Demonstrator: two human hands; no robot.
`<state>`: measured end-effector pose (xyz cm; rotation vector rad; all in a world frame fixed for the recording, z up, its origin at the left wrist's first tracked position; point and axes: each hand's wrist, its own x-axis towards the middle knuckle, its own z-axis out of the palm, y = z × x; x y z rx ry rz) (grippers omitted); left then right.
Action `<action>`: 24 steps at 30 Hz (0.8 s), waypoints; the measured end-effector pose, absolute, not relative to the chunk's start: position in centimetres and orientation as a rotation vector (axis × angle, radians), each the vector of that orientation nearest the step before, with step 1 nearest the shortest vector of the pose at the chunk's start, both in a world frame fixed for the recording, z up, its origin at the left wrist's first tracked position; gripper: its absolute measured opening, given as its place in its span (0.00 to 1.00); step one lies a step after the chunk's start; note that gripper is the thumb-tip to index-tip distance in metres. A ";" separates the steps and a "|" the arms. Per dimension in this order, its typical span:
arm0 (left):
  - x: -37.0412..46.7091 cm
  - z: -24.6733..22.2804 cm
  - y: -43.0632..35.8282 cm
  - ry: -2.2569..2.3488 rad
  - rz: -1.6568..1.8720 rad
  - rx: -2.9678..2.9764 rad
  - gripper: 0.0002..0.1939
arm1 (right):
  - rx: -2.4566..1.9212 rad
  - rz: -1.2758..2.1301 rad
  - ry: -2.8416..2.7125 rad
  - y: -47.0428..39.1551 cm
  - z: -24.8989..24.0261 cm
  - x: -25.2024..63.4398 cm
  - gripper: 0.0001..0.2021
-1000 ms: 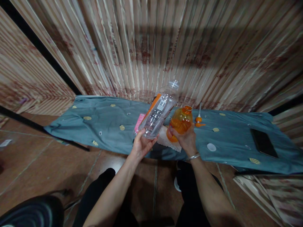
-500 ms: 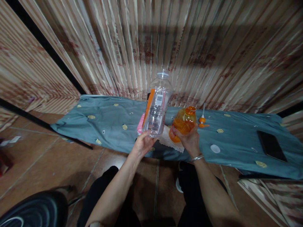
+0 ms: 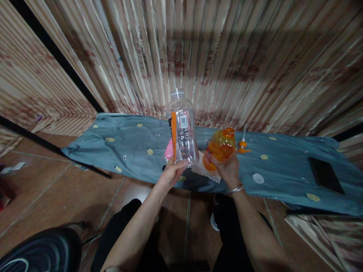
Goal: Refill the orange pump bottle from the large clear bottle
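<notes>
Above blue cloth [image 3: 127, 151]: left hand [image 3: 171, 174] grips upright empty clear bottle [image 3: 183, 130]; right hand [image 3: 228, 169] holds uncapped orange bottle [image 3: 219, 149].

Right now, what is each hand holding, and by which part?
Left hand grips the clear plastic bottle by its base; right hand holds the orange plastic bottle around its lower body.

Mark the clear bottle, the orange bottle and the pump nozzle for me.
clear bottle [image 3: 183, 130]: head view, on its ribbed middle.
orange bottle [image 3: 222, 145]: head view, on its shoulder.
pump nozzle [image 3: 242, 144]: head view, on its orange collar.
</notes>
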<state>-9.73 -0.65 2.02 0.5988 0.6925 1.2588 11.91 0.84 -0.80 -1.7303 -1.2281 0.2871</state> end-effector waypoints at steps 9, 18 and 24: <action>-9.3 0.9 -0.3 0.770 1.279 0.659 0.31 | -1.693 0.285 -1.234 0.9 -1.1 12.0 0.43; -9.5 0.4 0.2 0.852 1.341 0.707 0.31 | -1.703 0.324 -1.213 0.8 -0.6 11.8 0.44; -9.5 -0.4 0.6 0.934 1.386 0.754 0.37 | -1.703 0.330 -1.222 0.8 -0.6 11.9 0.44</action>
